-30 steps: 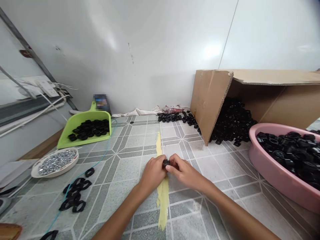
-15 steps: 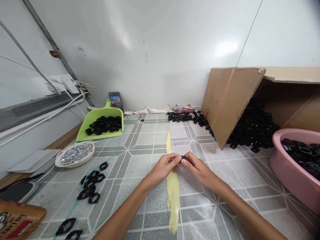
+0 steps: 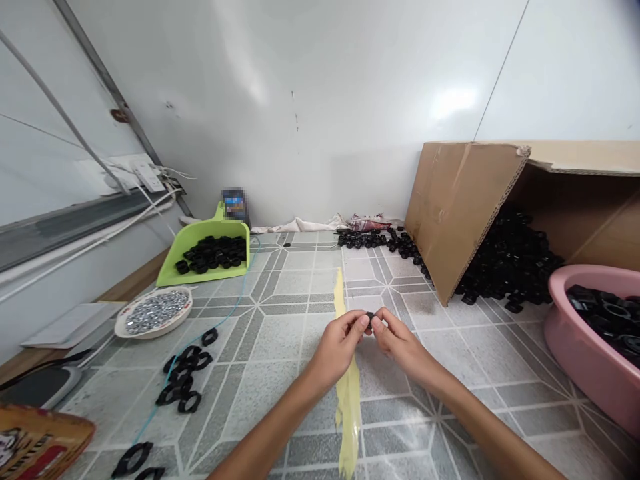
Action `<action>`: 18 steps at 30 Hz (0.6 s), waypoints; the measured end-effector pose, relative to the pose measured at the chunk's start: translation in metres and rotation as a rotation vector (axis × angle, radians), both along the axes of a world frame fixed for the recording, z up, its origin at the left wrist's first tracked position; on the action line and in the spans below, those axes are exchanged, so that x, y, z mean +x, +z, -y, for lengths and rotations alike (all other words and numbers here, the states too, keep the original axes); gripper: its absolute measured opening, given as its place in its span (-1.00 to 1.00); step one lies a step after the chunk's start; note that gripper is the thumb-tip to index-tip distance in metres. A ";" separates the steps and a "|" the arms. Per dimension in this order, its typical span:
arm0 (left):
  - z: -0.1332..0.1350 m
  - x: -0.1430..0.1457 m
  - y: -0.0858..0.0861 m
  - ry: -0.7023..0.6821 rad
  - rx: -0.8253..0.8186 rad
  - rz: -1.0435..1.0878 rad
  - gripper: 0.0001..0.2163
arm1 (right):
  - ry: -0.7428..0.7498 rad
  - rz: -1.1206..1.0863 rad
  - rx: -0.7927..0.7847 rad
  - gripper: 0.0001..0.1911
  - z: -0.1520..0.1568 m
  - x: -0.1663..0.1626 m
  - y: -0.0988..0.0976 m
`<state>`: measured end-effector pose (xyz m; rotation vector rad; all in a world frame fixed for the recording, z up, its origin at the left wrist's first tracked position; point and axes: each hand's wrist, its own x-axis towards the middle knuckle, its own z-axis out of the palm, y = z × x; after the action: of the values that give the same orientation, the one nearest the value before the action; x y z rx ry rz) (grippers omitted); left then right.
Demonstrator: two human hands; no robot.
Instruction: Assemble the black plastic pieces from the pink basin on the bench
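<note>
Between the fingertips of both hands is a small black plastic part [image 3: 370,317], mostly covered by the fingers. My left hand [image 3: 345,337] pinches its left side with thumb and index finger. From the right, my right hand [image 3: 395,333] pinches the same part. Both hands are held over the yellow tape strip [image 3: 349,400] on the grey tiled floor. Off to the left, several black ring-shaped parts [image 3: 190,363] lie loose, with a blue string running among them. A white dish [image 3: 185,320] holds many small shiny metal pieces.
A green dustpan [image 3: 170,257] full of black parts stands at the back left. On the right are a tipped cardboard box [image 3: 450,207] spilling black parts and a pink basin [image 3: 565,333]. An orange-brown package [image 3: 55,440] sits at the lower left.
The hands have shifted slightly right in view and drawn closer around the black part, with the left hand turned more upright. The whole scene sits a little lower and further right.
</note>
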<state>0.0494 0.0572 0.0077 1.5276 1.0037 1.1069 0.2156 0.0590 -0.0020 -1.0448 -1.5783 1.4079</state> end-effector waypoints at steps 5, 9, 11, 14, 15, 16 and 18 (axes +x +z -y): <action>0.002 0.003 -0.004 0.062 0.002 0.022 -0.69 | -0.041 -0.041 0.020 -0.56 -0.002 -0.004 0.000; 0.005 -0.005 0.008 0.080 0.100 -0.143 -0.71 | -0.025 -0.144 -0.011 -0.55 0.001 -0.005 0.003; 0.007 -0.012 0.020 0.053 0.186 -0.281 -0.73 | -0.034 -0.223 -0.071 -0.55 0.002 -0.005 0.006; 0.009 -0.022 0.040 -0.040 0.293 -0.508 -0.72 | -0.082 -0.301 -0.123 -0.57 -0.001 -0.006 0.013; 0.008 -0.024 0.046 -0.054 0.321 -0.590 -0.71 | -0.111 -0.301 -0.115 -0.57 -0.001 -0.006 0.017; 0.008 -0.025 0.052 -0.054 0.344 -0.664 -0.71 | -0.146 -0.294 -0.101 -0.56 -0.001 -0.004 0.022; 0.009 -0.028 0.061 -0.024 0.370 -0.773 -0.70 | -0.239 -0.289 -0.054 -0.56 0.006 0.004 0.034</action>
<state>0.0217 0.0477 0.0691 2.3534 1.3205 0.6974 0.2191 0.0526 0.0319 -0.9758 -1.1738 1.3723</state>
